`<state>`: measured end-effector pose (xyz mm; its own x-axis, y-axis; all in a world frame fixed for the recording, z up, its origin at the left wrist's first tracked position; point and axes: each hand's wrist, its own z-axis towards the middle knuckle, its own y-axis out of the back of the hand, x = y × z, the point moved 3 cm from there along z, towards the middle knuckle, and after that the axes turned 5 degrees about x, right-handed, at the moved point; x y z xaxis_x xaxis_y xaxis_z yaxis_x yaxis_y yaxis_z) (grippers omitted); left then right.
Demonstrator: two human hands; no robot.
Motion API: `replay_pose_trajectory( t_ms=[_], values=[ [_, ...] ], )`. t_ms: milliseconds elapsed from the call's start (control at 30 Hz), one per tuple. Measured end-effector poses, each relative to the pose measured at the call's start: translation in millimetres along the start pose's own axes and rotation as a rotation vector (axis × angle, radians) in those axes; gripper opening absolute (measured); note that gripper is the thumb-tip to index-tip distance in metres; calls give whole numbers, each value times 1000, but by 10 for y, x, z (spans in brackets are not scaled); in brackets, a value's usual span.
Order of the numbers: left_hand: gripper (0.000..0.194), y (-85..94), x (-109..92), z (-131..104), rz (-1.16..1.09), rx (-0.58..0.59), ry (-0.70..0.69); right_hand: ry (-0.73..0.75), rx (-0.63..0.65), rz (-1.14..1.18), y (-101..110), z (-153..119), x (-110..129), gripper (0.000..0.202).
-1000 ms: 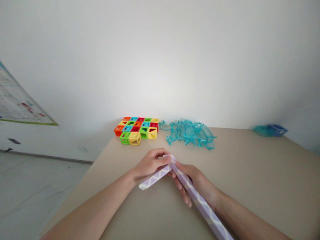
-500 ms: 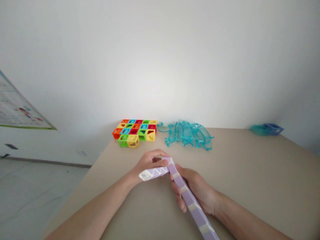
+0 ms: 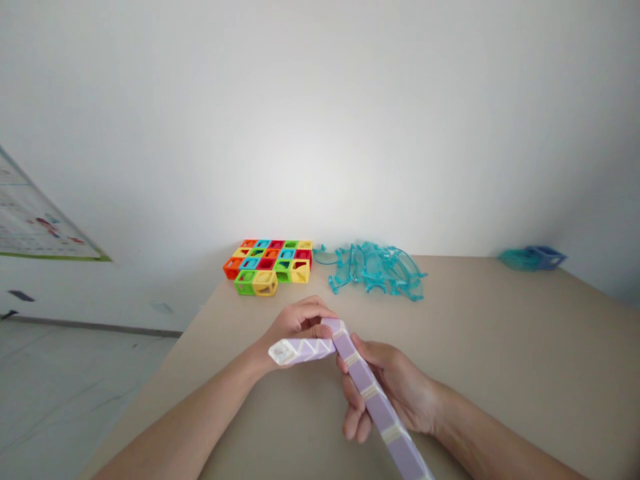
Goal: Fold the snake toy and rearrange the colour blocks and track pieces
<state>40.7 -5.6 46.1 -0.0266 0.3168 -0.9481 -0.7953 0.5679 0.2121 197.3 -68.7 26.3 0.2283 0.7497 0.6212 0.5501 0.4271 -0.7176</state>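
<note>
A purple and white snake puzzle (image 3: pixel 381 408) is held above the table, bent sharply near its upper end. Its short zigzag part points left and ends in a pale tip; the long straight part runs down to the right and out of the picture. My left hand (image 3: pixel 295 325) pinches the puzzle at the bend, thumb on the near side. My right hand (image 3: pixel 395 380) is wrapped around the long part just below the bend, with fingers curled underneath it. Some of the fingertips are hidden behind the puzzle.
On the beige table (image 3: pixel 490 347), a block of colourful open-sided cubes (image 3: pixel 267 263) lies at the back left. Beside it is a heap of clear teal plastic pieces (image 3: pixel 377 267). A blue cube (image 3: pixel 546 257) stands at the far right against a teal piece (image 3: pixel 520 259). The white wall rises right behind.
The short zigzag part has swung slightly left and now lies more level. Both hands keep hold of the puzzle, and the right hand's lower fingers have curled in a little.
</note>
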Motion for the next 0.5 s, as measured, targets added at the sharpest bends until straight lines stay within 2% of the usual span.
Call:
replay_pose_trajectory(
  t_ms=[267,500],
  values=[
    [29,5,-34,-26,161,-29,-42,4,-54,-15,-18,21,-3,51],
    [27,-63,-136,-58,307,-54,-94,-9,-19,-23,39,-33,6,50]
  ],
)
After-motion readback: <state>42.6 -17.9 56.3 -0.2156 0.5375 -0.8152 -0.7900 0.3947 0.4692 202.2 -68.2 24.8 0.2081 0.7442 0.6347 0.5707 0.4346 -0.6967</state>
